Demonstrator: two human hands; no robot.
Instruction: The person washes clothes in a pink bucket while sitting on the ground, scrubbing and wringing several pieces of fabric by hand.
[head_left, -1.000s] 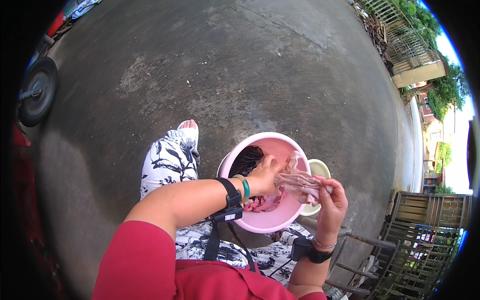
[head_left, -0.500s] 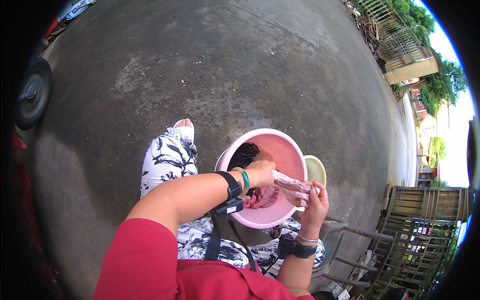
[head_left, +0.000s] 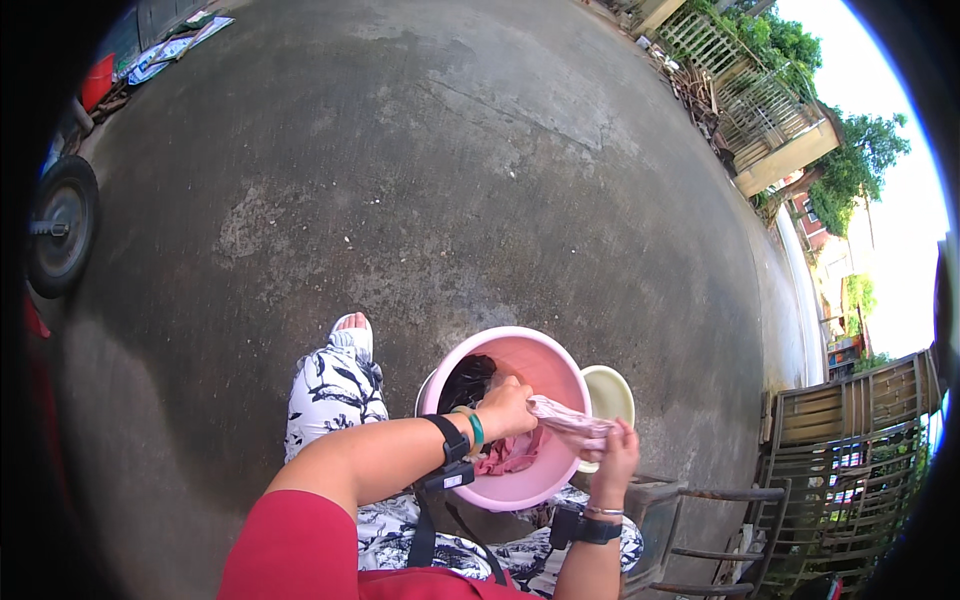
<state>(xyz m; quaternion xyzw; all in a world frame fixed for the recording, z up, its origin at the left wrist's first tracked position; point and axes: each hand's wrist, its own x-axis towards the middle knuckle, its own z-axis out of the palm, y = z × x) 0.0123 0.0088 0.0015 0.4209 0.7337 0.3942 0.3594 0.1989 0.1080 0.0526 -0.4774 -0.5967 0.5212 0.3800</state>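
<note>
Both your hands clamp one pink cloth [head_left: 565, 420] over the pink basin [head_left: 545, 365]; left hand [head_left: 505, 408] fisted on one end, right hand [head_left: 615, 452] pinching the other, likely so drips fall inside; cream bowl [head_left: 612, 392] sits beside.

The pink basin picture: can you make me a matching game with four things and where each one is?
Things:
1. pink basin
2. pale bowl
3. wet cloth
4. wheel

Places:
a. stretched between the left hand and right hand
b. far at the left edge of the picture
c. on the concrete ground in front of the knees
d. tucked just behind the right side of the pink basin

Pairs: 1-c, 2-d, 3-a, 4-b
</note>
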